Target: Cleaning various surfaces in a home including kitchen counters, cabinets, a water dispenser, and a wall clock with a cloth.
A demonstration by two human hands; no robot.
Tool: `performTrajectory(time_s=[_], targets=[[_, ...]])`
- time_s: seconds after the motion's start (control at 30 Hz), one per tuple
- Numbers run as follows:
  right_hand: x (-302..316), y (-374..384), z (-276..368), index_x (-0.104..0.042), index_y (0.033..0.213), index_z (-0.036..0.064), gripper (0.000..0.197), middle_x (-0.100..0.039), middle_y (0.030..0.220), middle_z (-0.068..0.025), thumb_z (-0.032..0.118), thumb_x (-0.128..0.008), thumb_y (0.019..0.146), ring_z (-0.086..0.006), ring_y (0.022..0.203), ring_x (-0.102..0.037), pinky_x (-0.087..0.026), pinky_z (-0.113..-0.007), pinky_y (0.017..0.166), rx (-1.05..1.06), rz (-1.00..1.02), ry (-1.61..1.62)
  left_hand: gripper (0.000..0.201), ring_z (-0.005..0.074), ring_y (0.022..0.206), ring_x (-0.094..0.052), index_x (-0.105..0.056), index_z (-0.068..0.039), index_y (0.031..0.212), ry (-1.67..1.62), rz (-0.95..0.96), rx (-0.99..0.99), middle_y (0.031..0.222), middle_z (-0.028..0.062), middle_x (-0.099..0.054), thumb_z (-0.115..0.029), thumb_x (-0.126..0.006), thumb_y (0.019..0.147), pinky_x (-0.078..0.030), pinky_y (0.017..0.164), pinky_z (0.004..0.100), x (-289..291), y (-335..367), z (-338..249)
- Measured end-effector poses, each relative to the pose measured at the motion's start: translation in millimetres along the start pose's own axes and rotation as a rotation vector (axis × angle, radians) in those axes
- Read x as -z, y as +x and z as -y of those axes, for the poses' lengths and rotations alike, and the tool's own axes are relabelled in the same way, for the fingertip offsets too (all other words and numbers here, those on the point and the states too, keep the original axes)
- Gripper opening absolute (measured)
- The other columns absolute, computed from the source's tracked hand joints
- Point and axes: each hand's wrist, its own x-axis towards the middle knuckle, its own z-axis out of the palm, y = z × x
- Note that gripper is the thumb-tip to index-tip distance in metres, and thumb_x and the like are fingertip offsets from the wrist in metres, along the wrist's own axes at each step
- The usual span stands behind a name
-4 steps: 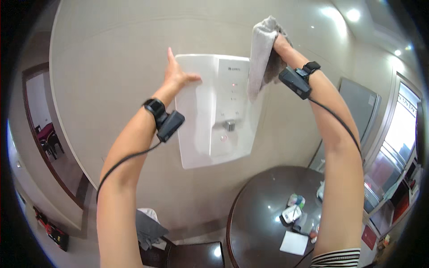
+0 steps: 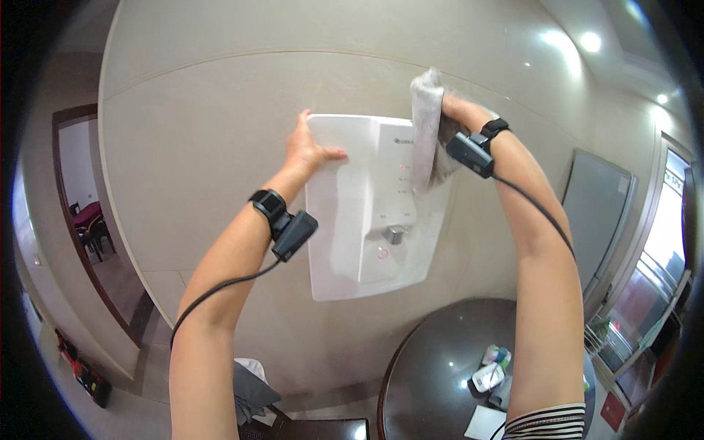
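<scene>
Your left grip point(image 2: 306, 152) was spread at the upper-left edge of the white wall unit point(image 2: 339, 220); your right grip point(image 2: 462, 111), at the unit's right, was in the grey cloth point(image 2: 426, 136), whether pinching I couldn't tell.

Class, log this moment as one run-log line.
left hand: on white wall unit, upper left edge | right hand: holding grey cloth at unit's upper right

Single view: L fisheye cam on person's head, it faces the wall point(image 2: 220, 81); white unit point(image 2: 337, 220) is near, abt ctr; round table point(image 2: 425, 367) seen from above, doorway point(image 2: 77, 161) farther off.
</scene>
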Motion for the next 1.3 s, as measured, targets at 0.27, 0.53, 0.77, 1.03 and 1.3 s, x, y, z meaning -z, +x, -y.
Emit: performTrajectory(time_s=[0.27,0.53,0.77,1.03,1.3], targets=[[-9.3,31.2,20.7,-0.071,0.133,0.0069,0.097,-0.069,0.133,-0.0189,0.087,-0.058,0.080,-0.0346,0.116,-0.066,-0.053,-0.049,0.092,-0.307,-0.074,-0.577,0.085,0.0383,0.109,-0.071,-0.038,0.004,0.118,0.016,0.072,0.051,0.115,0.0303,-0.068,-0.010,-0.101,0.063,-0.060,0.094,0.0434,-23.3,-12.8,-82.2],[-81.3,42.2,66.4,-0.071,0.133,0.0076,0.087,-0.069,0.132,-0.0141,0.078,-0.062,0.083,-0.0278,0.113,-0.066,-0.051,-0.044,0.093,-0.118,0.086,-0.628,0.088,0.0402,0.112,-0.070,-0.039,0.010,0.126,0.010,0.128,0.027,0.117,0.0315,-0.069,-0.010,-0.099,0.065,-0.058,0.094,0.0455,-25.1,-5.2,-60.6],[-101.7,67.0,101.6,-0.069,0.134,0.0078,0.070,-0.069,0.132,-0.0100,0.063,-0.062,0.091,-0.0224,0.112,-0.065,-0.049,-0.042,0.095,0.113,0.273,-0.721,0.095,0.0426,0.114,-0.069,-0.041,0.015,0.131,-0.101,0.117,-0.032,0.124,0.0324,-0.067,-0.019,-0.099,0.064,-0.054,0.101,0.0439,-47.4,4.1,-43.6],[-82.1,84.9,67.5,-0.067,0.135,0.0079,0.064,-0.070,0.132,-0.0102,0.058,-0.060,0.095,-0.0206,0.107,-0.066,-0.050,-0.040,0.093,0.011,0.291,-0.744,0.108,0.0426,0.115,-0.069,-0.031,0.016,0.142,-0.076,0.094,-0.063,0.120,0.0317,-0.068,-0.017,-0.099,0.065,-0.055,0.100,0.0435,-5.9,-12.8,-37.1],[101.5,139.8,-35.6,-0.072,0.125,0.0062,0.051,-0.076,0.117,-0.0121,0.047,-0.061,0.098,-0.0239,0.095,-0.070,-0.055,-0.042,0.083,-0.119,0.189,-1.238,0.093,0.0372,0.114,-0.068,-0.036,0.003,0.132,-0.260,0.079,-0.168,0.120,0.0276,-0.066,-0.015,-0.099,0.066,-0.056,0.099,0.0427,-13.9,-18.8,-52.5]])
